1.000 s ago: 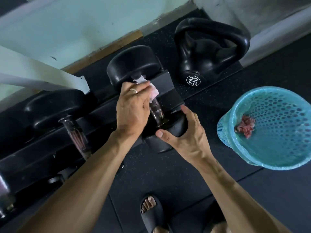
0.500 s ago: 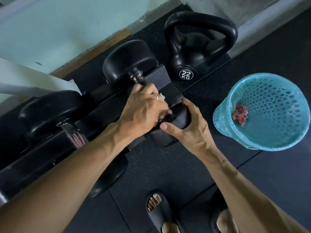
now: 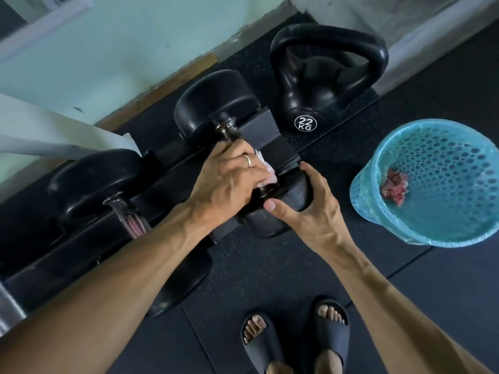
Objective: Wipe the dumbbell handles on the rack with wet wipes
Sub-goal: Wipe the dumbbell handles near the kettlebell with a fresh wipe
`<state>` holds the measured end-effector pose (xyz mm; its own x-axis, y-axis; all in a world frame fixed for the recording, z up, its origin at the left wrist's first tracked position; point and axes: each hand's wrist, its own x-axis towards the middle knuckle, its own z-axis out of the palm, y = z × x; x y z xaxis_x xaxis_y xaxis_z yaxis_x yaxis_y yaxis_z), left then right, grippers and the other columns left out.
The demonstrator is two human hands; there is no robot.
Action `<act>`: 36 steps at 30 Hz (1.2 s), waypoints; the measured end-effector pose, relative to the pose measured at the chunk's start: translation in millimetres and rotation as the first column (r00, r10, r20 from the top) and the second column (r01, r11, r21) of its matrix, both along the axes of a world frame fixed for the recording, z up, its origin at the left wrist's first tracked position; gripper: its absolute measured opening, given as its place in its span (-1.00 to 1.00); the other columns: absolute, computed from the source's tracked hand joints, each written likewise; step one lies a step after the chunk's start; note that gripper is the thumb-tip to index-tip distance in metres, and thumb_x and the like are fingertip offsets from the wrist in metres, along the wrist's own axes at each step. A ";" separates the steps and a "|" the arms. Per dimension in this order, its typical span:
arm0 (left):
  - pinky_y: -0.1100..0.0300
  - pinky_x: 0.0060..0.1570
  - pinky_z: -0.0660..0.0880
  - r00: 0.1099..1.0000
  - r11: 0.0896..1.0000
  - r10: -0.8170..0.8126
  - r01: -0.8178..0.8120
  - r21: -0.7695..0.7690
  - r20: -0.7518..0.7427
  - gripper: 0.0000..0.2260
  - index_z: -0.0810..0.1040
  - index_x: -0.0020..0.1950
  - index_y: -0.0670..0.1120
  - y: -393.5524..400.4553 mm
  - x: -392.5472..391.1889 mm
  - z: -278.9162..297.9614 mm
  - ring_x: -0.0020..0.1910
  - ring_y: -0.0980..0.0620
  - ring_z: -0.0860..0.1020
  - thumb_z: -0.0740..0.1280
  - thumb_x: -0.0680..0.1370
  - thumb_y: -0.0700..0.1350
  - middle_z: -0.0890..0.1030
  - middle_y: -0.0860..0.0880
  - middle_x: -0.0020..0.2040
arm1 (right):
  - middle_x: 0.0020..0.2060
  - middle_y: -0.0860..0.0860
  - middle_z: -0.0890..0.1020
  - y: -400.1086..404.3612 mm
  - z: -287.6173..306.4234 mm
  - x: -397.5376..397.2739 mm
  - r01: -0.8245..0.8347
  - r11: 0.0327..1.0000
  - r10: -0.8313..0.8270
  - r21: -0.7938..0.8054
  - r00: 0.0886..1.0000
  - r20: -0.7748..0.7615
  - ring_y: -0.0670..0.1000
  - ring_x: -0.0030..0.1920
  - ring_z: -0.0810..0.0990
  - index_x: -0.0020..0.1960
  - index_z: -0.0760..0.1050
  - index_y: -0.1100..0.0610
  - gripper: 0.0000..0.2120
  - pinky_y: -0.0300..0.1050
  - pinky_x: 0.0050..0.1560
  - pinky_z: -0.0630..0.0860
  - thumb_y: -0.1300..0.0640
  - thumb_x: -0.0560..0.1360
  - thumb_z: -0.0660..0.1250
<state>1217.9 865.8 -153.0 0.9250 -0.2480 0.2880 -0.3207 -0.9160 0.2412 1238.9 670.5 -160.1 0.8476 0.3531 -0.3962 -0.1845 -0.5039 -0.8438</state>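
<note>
A black dumbbell (image 3: 213, 103) lies at the right end of the low black rack (image 3: 81, 255). Its chrome handle (image 3: 228, 129) shows only at the far end. My left hand (image 3: 229, 182) is wrapped round the handle's near part with a pale pink wet wipe (image 3: 81, 168) under the fingers; a corner of the wet wipe (image 3: 266, 164) sticks out on the right. My right hand (image 3: 305, 209) grips the near head of the dumbbell (image 3: 270, 225), thumb on top. A second dumbbell (image 3: 94, 179) sits to the left, its handle (image 3: 127, 211) bare.
A black 22 kg kettlebell (image 3: 324, 85) stands on the floor mat behind the rack's end. A blue perforated waste basket (image 3: 405, 230) with a used pinkish wipe (image 3: 394, 186) inside stands at the right. My feet in dark slides (image 3: 259, 344) are below.
My left hand with the wipe slid down the handle from the far end toward the near head, then stayed there. My right hand kept its hold on the near head.
</note>
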 end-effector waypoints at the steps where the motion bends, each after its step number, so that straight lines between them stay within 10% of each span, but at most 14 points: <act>1: 0.10 0.04 0.44 0.998 0.999 0.054 -0.054 -0.006 0.020 -0.84 0.74 -0.07 -0.02 3.6 9.0 3.3 0.01 0.03 0.54 0.35 0.52 -0.14 0.72 0.08 -0.11 | 0.30 -0.19 0.35 -0.7 0.1 0.5 -0.004 1.000 0.004 -0.001 1.000 -0.005 -0.21 0.27 0.37 0.54 0.21 -0.07 0.16 -0.38 0.23 0.36 -0.50 0.07 0.47; 9: 0.12 0.12 0.36 0.972 0.992 -0.116 0.123 0.023 -0.204 -0.84 0.73 0.00 -0.07 -6.3 -1.7 2.3 -0.03 0.02 0.61 0.40 0.50 -0.25 0.70 0.05 -0.05 | 0.25 -0.25 0.29 -5.8 4.3 3.8 -0.070 0.998 0.070 0.004 0.997 -0.022 -0.28 0.22 0.31 0.54 0.17 -0.10 0.09 -0.58 -0.03 0.29 -0.41 0.10 0.42; 14: 0.06 0.00 0.61 0.988 0.991 0.129 -0.131 -0.018 -0.081 -0.82 0.72 0.00 -0.11 17.2 21.4 17.7 -0.08 0.00 0.61 0.45 0.48 -0.34 0.71 -0.04 -0.05 | 0.26 -0.23 0.25 -10.0 6.0 10.1 -0.156 0.988 0.155 -0.021 0.987 -0.032 -0.23 0.24 0.28 0.55 0.13 -0.12 0.09 -0.40 0.08 0.28 -0.41 0.11 0.40; 19: 0.19 -0.04 0.56 0.979 0.999 0.006 -0.016 -0.046 -0.205 -0.76 0.73 -0.01 -0.09 -13.9 -6.3 10.1 -0.10 0.01 0.55 0.46 0.43 -0.38 0.69 0.03 -0.09 | 0.24 -0.24 0.26 -9.4 6.3 10.1 -0.158 0.987 0.157 -0.036 0.987 -0.030 -0.28 0.20 0.26 0.55 0.14 -0.10 0.03 -0.61 -0.10 0.26 -0.34 0.21 0.48; 23: 0.12 -0.12 0.62 0.949 0.961 0.205 -0.241 -0.132 -0.240 -0.81 0.72 -0.05 -0.09 -21.6 -30.0 11.3 -0.10 0.05 0.57 0.50 0.41 -0.33 0.66 0.06 -0.11 | 0.32 -0.18 0.40 -12.2 9.5 16.1 -0.230 0.971 0.230 -0.061 0.973 -0.020 -0.18 0.28 0.39 0.51 0.21 -0.15 -0.02 -0.30 0.15 0.38 -0.40 0.20 0.48; 29: 0.38 -0.16 0.55 0.725 0.472 0.516 -0.685 -0.555 -0.456 -0.93 0.72 -0.05 -0.09 -45.1 -73.2 49.8 -0.17 0.23 0.65 0.51 0.48 -0.18 0.67 0.12 -0.18 | 0.31 -0.03 0.46 -4.0 33.9 2.9 -0.258 0.964 0.265 -0.061 0.917 0.298 -0.08 0.27 0.46 0.43 0.40 0.04 -0.34 -0.58 0.05 0.32 0.07 0.39 0.55; 36: 0.24 -0.12 0.62 0.554 -0.107 0.529 -0.709 -0.698 -0.643 -0.96 0.69 -0.14 -0.07 -28.1 -125.0 96.9 -0.18 0.05 0.71 0.52 0.45 -0.17 0.72 -0.02 -0.22 | 0.20 -0.27 0.50 45.8 62.9 -44.5 -0.564 0.800 0.447 0.204 0.788 0.423 -0.13 0.13 0.60 0.41 0.44 0.02 -0.40 -0.36 0.13 0.52 0.31 0.43 0.48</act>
